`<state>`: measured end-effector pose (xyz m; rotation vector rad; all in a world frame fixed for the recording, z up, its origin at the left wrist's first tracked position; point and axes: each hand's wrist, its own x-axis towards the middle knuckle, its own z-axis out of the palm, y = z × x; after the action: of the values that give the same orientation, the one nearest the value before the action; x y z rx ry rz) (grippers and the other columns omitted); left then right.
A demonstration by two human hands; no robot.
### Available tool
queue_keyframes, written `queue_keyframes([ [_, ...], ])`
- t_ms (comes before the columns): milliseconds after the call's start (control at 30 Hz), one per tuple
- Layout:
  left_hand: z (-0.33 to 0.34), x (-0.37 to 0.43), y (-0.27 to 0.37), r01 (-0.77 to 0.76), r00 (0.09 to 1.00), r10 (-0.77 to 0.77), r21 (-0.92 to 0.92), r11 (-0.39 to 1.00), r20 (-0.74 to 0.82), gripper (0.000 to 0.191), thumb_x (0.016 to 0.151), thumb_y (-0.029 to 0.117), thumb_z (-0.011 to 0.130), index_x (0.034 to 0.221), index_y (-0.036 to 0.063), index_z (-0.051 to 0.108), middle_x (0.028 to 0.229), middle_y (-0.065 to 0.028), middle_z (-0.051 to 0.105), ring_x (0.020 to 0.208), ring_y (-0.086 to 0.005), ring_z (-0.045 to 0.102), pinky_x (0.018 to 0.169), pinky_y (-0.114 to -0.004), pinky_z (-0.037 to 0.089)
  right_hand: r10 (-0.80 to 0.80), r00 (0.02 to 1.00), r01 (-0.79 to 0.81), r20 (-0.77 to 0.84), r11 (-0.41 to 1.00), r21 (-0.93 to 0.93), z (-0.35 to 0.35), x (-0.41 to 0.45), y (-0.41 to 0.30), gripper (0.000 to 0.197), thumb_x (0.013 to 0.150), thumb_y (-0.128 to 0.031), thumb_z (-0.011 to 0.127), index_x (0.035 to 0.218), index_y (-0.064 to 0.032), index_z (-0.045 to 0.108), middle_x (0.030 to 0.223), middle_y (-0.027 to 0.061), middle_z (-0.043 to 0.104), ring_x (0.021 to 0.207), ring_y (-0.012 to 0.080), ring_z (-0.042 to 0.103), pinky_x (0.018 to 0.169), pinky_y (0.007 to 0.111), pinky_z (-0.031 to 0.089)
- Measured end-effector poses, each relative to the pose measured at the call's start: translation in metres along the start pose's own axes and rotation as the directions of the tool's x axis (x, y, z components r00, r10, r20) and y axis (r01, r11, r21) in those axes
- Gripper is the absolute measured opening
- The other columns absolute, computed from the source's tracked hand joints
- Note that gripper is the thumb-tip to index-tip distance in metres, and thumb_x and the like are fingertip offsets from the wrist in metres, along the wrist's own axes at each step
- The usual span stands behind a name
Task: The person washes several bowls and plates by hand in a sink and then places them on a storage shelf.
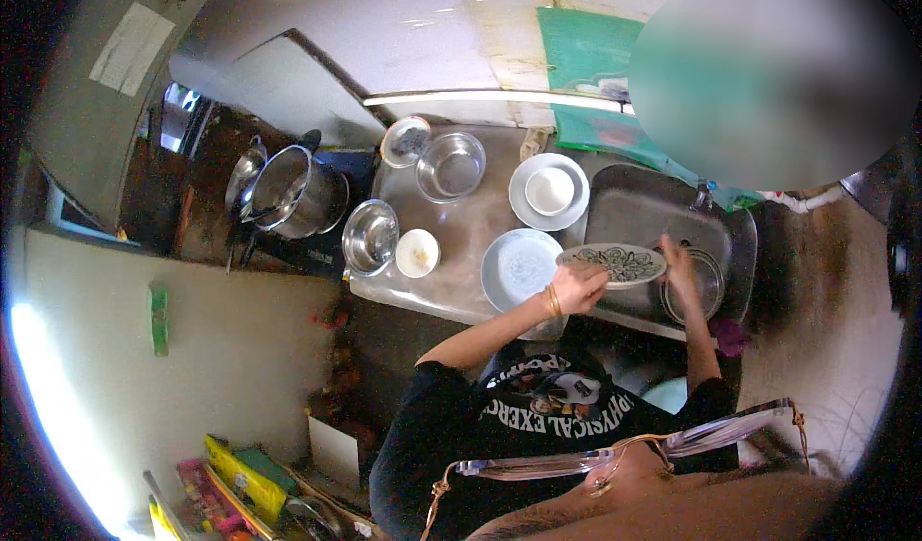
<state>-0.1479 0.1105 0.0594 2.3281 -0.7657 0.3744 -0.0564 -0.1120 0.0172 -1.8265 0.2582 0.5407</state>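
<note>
My left hand [582,289] grips the near left rim of a shallow patterned dish [619,264], holding it tilted over the left part of a metal sink [648,210]. At the dish's right edge is my right hand [678,271], its fingers extended; whether it touches the rim is unclear. Below that hand, round dishes or bowls [713,289] sit in the sink. A pale blue-white bowl [504,274] stands on the counter just left of my left hand. Behind it, a small white bowl [549,190] rests inside a larger white bowl [513,202].
Metal bowls [451,168] [371,237], a small white bowl [408,253] with residue and a bowl with a dark scrubber-like item [396,143] stand on the counter [461,231]. A large metal pot [317,195] is farther left. The faucet [702,194] rises behind the sink.
</note>
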Motion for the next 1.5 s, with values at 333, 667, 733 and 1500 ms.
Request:
queue_keyframes([
  [333, -0.002, -0.041, -0.019, 0.079, 0.996, -0.073, 0.103, 0.992, -0.056, 0.033, 0.053, 0.012, 0.059, 0.083, 0.0049, 0.047, 0.094, -0.0122, 0.045, 0.092, -0.0291, 0.041, 0.080, -0.038, 0.033, -0.052, 0.935, -0.213, 0.352, 0.709, 0.672, 0.015, -0.051, 0.035, 0.033, 0.069, -0.004, 0.050, 0.100, -0.0006, 0.041, 0.093, 0.0095, 0.050, 0.083, 0.0193, 0.050, 0.070, 0.030, 0.042],
  [667, -0.012, -0.164, -0.079, 0.937, 0.348, -0.813, 0.178, 0.299, -0.467, 0.048, 0.058, 0.025, 0.060, 0.096, 0.0021, 0.042, 0.096, -0.0184, 0.043, 0.088, -0.0320, 0.043, 0.072, -0.037, 0.036, -0.337, 0.941, 0.301, 0.024, 0.870, 0.390, -0.019, -0.072, 0.017, 0.032, 0.069, -0.011, 0.053, 0.098, -0.0009, 0.043, 0.087, 0.0056, 0.052, 0.075, 0.0120, 0.049, 0.066, 0.025, 0.040],
  [733, -0.007, -0.165, -0.082, 0.986, 0.111, -0.991, -0.118, 0.119, -0.077, 0.049, 0.059, 0.028, 0.059, 0.097, 0.0018, 0.041, 0.089, -0.0185, 0.047, 0.082, -0.0325, 0.046, 0.069, -0.037, 0.038, -0.345, 0.938, 0.316, 0.011, 0.872, 0.373, -0.019, -0.078, 0.002, 0.029, 0.070, -0.008, 0.051, 0.096, 0.0003, 0.044, 0.087, 0.0048, 0.052, 0.075, 0.0108, 0.048, 0.066, 0.023, 0.038],
  [1500, -0.038, -0.068, -0.010, 0.808, 0.583, -0.795, 0.009, 0.590, -0.168, 0.034, 0.067, 0.008, 0.044, 0.100, 0.0046, 0.039, 0.082, -0.0179, 0.051, 0.065, -0.0311, 0.051, 0.051, -0.036, 0.041, -0.699, 0.648, 0.711, -0.301, 0.698, -0.090, -0.065, -0.126, -0.052, 0.029, 0.074, -0.008, 0.047, 0.099, 0.0029, 0.040, 0.090, 0.0092, 0.051, 0.081, 0.0131, 0.047, 0.071, 0.025, 0.038],
])
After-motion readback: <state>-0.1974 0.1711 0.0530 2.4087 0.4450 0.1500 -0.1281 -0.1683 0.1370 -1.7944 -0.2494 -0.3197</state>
